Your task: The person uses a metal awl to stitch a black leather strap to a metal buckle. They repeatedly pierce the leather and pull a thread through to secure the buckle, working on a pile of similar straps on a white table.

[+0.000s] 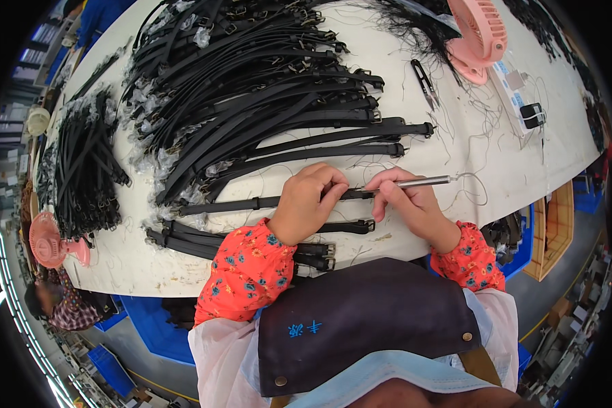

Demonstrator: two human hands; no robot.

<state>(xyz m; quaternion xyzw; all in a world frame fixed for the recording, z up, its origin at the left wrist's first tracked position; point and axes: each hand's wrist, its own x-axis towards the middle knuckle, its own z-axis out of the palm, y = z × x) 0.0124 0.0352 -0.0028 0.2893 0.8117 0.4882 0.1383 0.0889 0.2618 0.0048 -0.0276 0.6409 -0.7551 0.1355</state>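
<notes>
A narrow black strap (228, 205) with a buckle end lies across the table in front of me. My left hand (307, 202) is closed around it, thumb and fingers pinched near its right part. Just to the right, my right hand (409, 204) grips a slim silver metal tool (425, 181) like a pen or awl, its tip pointing left at the strap. The buckle end shows between the two hands, partly hidden by fingers. Another strap (347, 227) lies just below the hands, and a few more buckled straps (313, 256) lie nearer my apron.
A big heap of black buckled straps (251, 102) covers the table's far middle; a smaller bundle (85, 163) lies left. Black thread snips (423, 85), a pink fan (479, 37) and a white power strip (513, 95) stand at the far right. Another pink fan (51, 239) is at the left edge.
</notes>
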